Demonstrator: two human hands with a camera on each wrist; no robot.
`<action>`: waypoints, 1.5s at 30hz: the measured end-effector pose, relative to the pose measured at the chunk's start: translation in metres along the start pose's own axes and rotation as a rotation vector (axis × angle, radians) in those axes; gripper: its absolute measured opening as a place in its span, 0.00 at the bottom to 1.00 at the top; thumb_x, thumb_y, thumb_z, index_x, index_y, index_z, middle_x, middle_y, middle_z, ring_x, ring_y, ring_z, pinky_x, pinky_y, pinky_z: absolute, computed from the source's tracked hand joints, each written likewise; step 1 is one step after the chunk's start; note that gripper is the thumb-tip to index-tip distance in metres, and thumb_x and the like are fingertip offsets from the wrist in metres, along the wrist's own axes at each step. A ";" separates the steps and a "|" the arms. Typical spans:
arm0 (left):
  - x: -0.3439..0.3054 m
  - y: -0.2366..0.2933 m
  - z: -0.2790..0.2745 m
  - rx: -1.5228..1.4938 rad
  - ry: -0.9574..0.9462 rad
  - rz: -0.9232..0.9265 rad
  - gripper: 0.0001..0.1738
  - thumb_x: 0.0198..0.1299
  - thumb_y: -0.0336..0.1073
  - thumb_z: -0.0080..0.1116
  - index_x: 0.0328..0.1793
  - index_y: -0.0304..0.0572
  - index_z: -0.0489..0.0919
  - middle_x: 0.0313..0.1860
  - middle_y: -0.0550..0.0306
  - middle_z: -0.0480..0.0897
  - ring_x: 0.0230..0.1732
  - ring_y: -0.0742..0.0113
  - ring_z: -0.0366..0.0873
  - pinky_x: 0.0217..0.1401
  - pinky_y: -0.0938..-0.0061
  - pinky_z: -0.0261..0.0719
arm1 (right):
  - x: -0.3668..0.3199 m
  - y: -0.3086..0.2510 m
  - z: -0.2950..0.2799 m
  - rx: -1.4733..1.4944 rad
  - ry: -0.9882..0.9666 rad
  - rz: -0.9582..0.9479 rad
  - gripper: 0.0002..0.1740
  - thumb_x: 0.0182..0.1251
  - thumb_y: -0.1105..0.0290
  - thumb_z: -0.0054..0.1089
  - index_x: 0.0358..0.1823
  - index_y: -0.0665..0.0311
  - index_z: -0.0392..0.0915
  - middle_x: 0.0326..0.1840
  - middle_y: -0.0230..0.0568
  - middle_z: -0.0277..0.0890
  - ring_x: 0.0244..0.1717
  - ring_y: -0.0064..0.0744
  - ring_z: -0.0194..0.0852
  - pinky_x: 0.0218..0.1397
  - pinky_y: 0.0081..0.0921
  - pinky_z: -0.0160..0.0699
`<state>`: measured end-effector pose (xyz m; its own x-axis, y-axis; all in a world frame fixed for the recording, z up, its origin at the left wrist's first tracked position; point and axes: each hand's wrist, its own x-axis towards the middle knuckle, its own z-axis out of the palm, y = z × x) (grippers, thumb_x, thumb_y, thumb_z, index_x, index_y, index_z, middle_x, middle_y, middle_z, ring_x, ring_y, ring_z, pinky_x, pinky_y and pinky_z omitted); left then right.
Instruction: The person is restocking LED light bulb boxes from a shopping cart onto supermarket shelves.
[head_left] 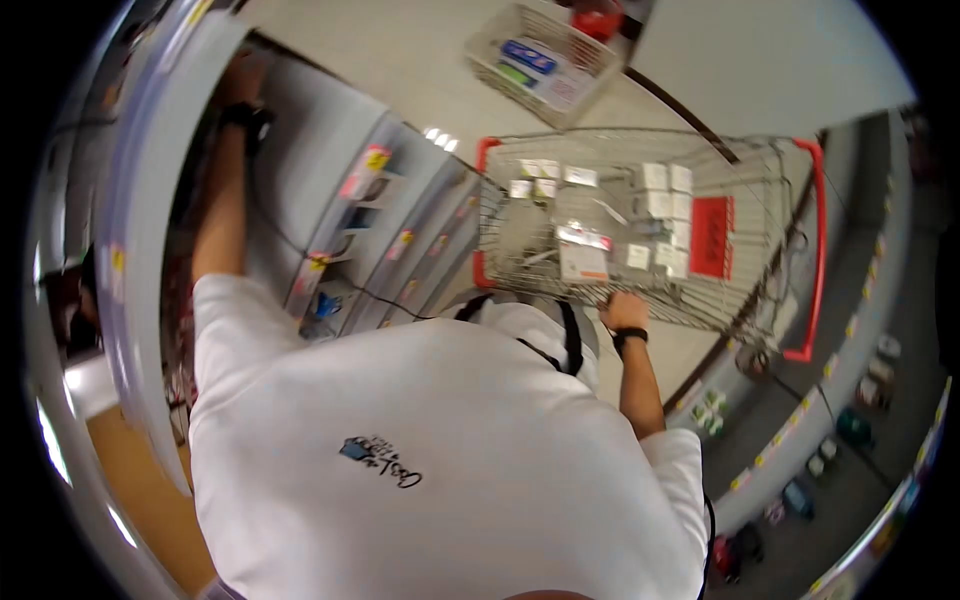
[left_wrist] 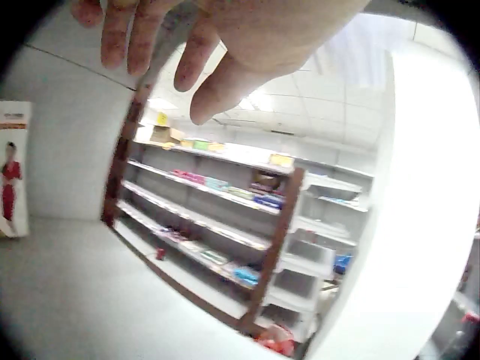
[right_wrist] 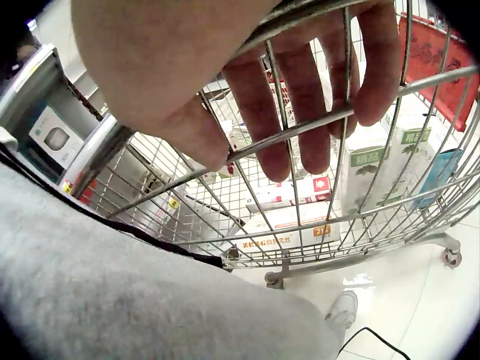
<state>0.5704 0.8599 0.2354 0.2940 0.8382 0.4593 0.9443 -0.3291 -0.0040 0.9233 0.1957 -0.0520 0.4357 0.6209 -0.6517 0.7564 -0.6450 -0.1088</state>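
Observation:
My left hand (head_left: 245,75) reaches along a grey shelf (head_left: 310,130) on the left side. In the left wrist view, the fingers of that hand (left_wrist: 247,34) hang loosely apart and hold nothing. With my right hand (head_left: 625,310) I grip the near side rail of a wire shopping cart (head_left: 822,235) with red corners. The right wrist view shows the fingers (right_wrist: 307,90) hooked over the top rail, behind the wires. Inside the cart stand several white cartons (head_left: 655,205), with green labels in the right wrist view, and a white-and-orange box (head_left: 583,262).
A cream basket (head_left: 540,65) with packages sits beyond the cart. Tiered shelves (head_left: 400,245) with price tags line the left, and darker shelves (head_left: 850,400) with goods the right. A brown-framed shelf unit (left_wrist: 202,210) stands farther off in the left wrist view.

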 end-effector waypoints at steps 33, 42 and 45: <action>-0.422 0.491 0.368 -0.020 -0.997 0.462 0.21 0.62 0.35 0.51 0.61 0.41 0.67 0.60 0.44 0.73 0.54 0.47 0.79 0.49 0.57 0.81 | 0.003 0.009 0.024 0.156 0.220 -0.154 0.12 0.53 0.58 0.64 0.29 0.59 0.80 0.32 0.36 0.76 0.42 0.39 0.74 0.33 0.37 0.79; -0.431 0.488 0.395 -0.153 -1.037 0.430 0.25 0.56 0.43 0.61 0.57 0.41 0.70 0.54 0.40 0.76 0.48 0.43 0.80 0.48 0.57 0.81 | 0.003 0.010 0.020 0.142 0.250 -0.208 0.12 0.54 0.58 0.62 0.27 0.59 0.79 0.30 0.37 0.75 0.41 0.39 0.74 0.32 0.36 0.79; -0.405 0.495 0.336 -0.477 -1.124 0.321 0.34 0.45 0.51 0.68 0.55 0.38 0.75 0.38 0.44 0.82 0.44 0.48 0.81 0.47 0.61 0.79 | 0.003 0.007 0.022 0.114 0.231 -0.166 0.14 0.54 0.55 0.63 0.26 0.58 0.80 0.31 0.37 0.78 0.41 0.39 0.75 0.30 0.35 0.80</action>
<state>0.9679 0.5037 -0.2513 0.6844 0.5205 -0.5105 0.7286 -0.5137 0.4530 0.9192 0.1827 -0.0712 0.4203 0.7983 -0.4313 0.7723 -0.5642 -0.2918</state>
